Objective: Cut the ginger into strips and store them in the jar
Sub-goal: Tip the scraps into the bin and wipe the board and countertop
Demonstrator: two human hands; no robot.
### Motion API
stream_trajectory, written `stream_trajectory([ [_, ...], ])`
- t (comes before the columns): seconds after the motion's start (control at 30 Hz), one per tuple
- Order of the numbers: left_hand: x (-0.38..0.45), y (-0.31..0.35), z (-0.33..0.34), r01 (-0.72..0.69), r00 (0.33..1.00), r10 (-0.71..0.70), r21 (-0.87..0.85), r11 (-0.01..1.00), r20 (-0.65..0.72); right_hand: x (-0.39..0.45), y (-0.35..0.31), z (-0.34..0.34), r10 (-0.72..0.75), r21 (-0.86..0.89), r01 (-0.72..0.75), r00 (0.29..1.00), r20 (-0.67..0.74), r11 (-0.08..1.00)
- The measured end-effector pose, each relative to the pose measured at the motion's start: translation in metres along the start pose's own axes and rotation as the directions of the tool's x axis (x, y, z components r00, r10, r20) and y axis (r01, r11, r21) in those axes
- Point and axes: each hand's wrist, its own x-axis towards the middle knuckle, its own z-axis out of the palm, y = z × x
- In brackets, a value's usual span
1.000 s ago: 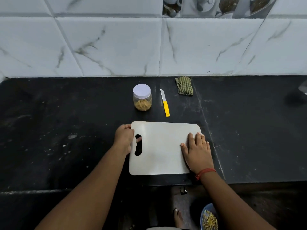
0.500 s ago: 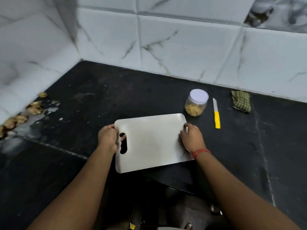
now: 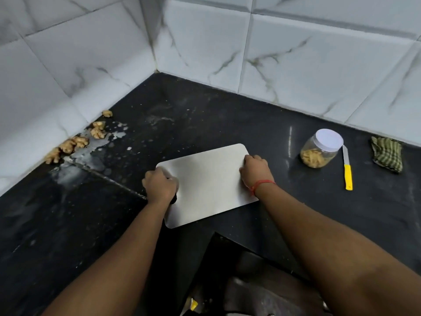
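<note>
A white cutting board (image 3: 206,183) lies on the black counter (image 3: 216,124). My left hand (image 3: 159,185) grips its left end at the handle hole. My right hand (image 3: 254,171) grips its right edge with curled fingers. A clear jar (image 3: 320,149) with a white lid and ginger strips inside stands to the right of the board. Beside the jar lies a knife (image 3: 347,169) with a yellow handle. Several whole ginger pieces (image 3: 76,142) sit along the left wall.
A green checked cloth (image 3: 386,153) lies at the back right by the tiled wall. Wet patches (image 3: 86,153) mark the counter near the ginger. The counter's inner corner edge (image 3: 227,238) runs just below the board.
The view has swung left, bringing the left wall and the ginger pieces into sight. Both hands have carried the board left, away from the jar and knife; the right hand now grips its edge.
</note>
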Motion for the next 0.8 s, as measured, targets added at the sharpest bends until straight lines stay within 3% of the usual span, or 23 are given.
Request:
stream_trajectory([
  [0.13, -0.01, -0.001, 0.01, -0.06, 0.998, 0.059, -0.044, 0.997, -0.017, -0.003, -0.005, 0.001, 0.021, -0.133, -0.025, 0.999, -0.034, 0.991],
  [0.33, -0.018, 0.001, 0.021, -0.041, 0.999, 0.043, -0.061, 0.997, 0.031, -0.002, -0.003, 0.001, 0.019, -0.088, -0.016, 0.999, 0.03, 0.996],
  [0.5, -0.022, 0.0, 0.031, -0.049, 0.998, 0.046, 0.056, 0.997, 0.047, -0.009, 0.009, 0.001, -0.077, -0.145, 0.089, 0.993, 0.085, 0.985],
  [0.6, -0.033, 0.01, 0.046, -0.204, 0.979, 0.205, 0.255, 0.945, 0.023, -0.013, 0.025, -0.004, -0.116, -0.072, 0.123, 0.988, 0.099, 0.99],
  [0.67, -0.048, 0.032, 0.066, -0.363, 0.931, 0.358, 0.303, 0.881, 0.073, -0.016, 0.043, -0.01, -0.135, -0.038, 0.136, 0.99, 0.037, 0.99],
  [0.8, -0.087, 0.092, 0.114, -0.648, 0.761, 0.616, 0.304, 0.699, 0.206, -0.027, 0.095, -0.022, -0.152, -0.045, 0.147, 0.976, -0.156, 0.988],
])
